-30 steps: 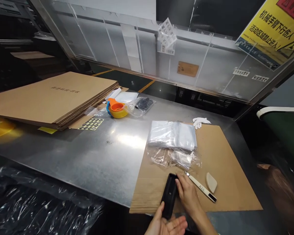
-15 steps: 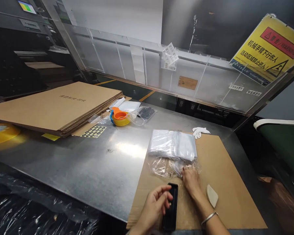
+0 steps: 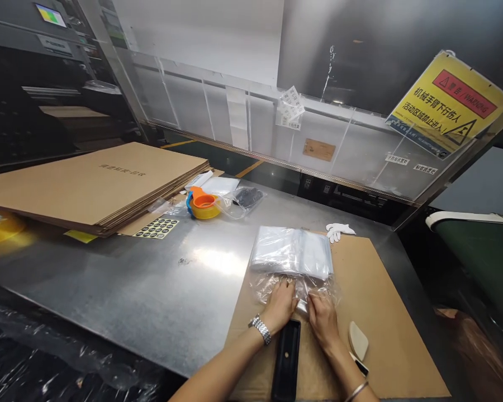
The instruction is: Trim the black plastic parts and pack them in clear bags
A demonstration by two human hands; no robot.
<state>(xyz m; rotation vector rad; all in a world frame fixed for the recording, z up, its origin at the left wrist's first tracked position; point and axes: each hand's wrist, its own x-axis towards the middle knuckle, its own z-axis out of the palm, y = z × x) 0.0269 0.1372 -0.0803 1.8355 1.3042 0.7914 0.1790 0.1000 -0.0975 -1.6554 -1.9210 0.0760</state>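
A stack of clear plastic bags [image 3: 292, 251] lies in loose clear wrapping on the cardboard sheet [image 3: 385, 318]. My left hand [image 3: 281, 304], with a metal watch at the wrist, has its fingers closed on the near edge of the wrapping. Beside it on the right, my right hand [image 3: 322, 314] pinches the same crinkled plastic. Just below the hands is a long black tray [image 3: 286, 360] with a small light spot in it. A beige rounded piece [image 3: 358, 340] rests right of my right forearm, a dark-and-white item partly under it.
Stacked flat cardboard [image 3: 121, 178] stands at the left, near a sticker sheet [image 3: 157, 228]. An orange and yellow tape dispenser [image 3: 204, 204] and a bagged black item [image 3: 247, 197] sit farther back. A white glove [image 3: 338, 231] lies behind the cardboard sheet. A yellow warning sign [image 3: 450, 106] hangs at upper right.
My left hand has moved forward from above the black tray to the wrapping and closed on it. My right hand stays at the plastic. The view has shifted slightly.
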